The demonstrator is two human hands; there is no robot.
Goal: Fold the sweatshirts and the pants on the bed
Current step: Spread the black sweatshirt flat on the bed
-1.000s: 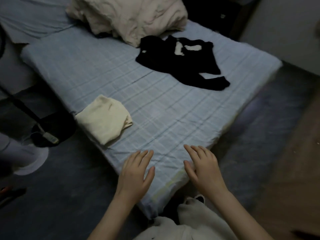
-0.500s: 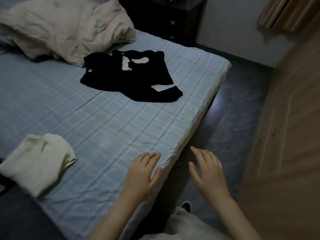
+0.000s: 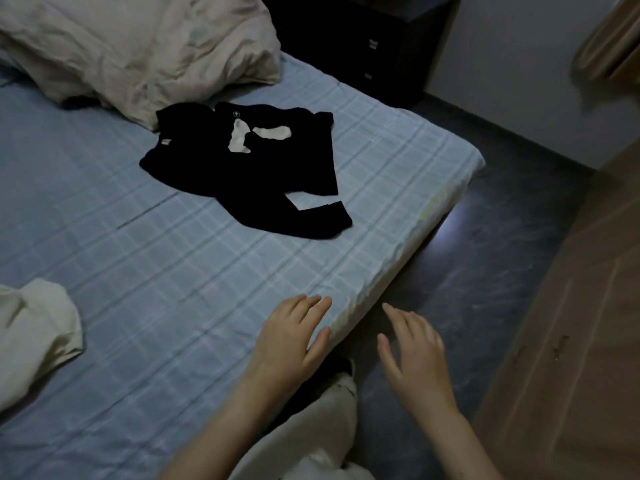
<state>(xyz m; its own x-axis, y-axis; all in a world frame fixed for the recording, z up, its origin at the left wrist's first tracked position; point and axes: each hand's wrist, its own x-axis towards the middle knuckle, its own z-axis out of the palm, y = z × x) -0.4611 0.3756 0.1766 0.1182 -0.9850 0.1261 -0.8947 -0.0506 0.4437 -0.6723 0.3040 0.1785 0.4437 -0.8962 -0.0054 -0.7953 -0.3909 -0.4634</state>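
We see no box or basket. The bed (image 3: 173, 271) carries everything, and we cannot see inside the dark chest of drawers (image 3: 363, 39) beyond it. On the checked sheet a black garment (image 3: 263, 174) lies spread and unfolded near the far side, just touching a crumpled pale duvet (image 3: 131, 46). A folded cream garment (image 3: 31, 334) sits well apart at the left, cut by the frame edge.

Since a second ago our view has swung right. The cream garment has slid towards the left edge and the black one sits nearer the centre, while both hands keep the same flat pose.

We count two garments, one duvet and two hands. The left hand (image 3: 287, 344) is flat over the sheet at the bed's edge, fingers straight, holding nothing. The right hand (image 3: 415, 358) hangs over the floor (image 3: 485, 271), fingers spread, also holding nothing.
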